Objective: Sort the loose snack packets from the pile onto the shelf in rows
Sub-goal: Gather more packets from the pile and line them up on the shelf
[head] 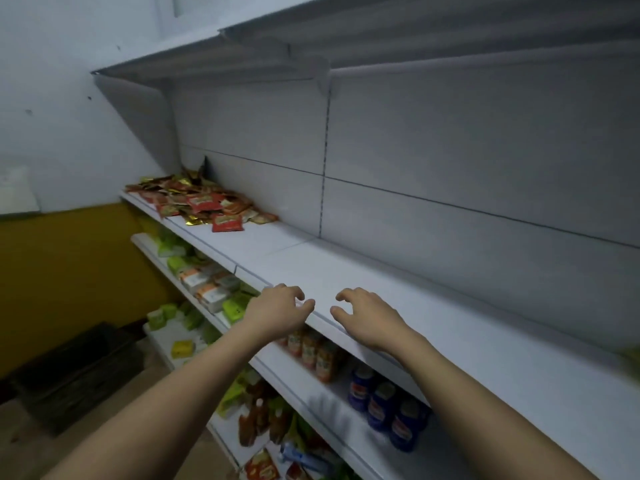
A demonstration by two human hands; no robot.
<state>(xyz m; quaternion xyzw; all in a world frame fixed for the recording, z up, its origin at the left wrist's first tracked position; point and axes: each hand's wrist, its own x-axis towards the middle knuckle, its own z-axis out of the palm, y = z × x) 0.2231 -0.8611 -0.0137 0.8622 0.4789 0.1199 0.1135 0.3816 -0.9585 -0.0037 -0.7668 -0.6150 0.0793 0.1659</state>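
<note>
A pile of red and gold snack packets (202, 200) lies at the far left end of the white shelf (398, 289). One red packet (227, 223) sits apart at the pile's near edge. My left hand (280, 311) hovers at the shelf's front edge with loosely curled fingers and holds nothing. My right hand (363, 318) is just to its right, over the front edge, fingers loosely curled and empty. Both hands are well to the right of the pile.
Lower shelves hold green and white boxes (207, 289), orange bottles (311, 348) and blue jars (384, 407). A dark crate (79, 368) stands on the floor at the left. Another shelf (242, 57) hangs overhead. Bare white shelf surface stretches between the pile and my hands.
</note>
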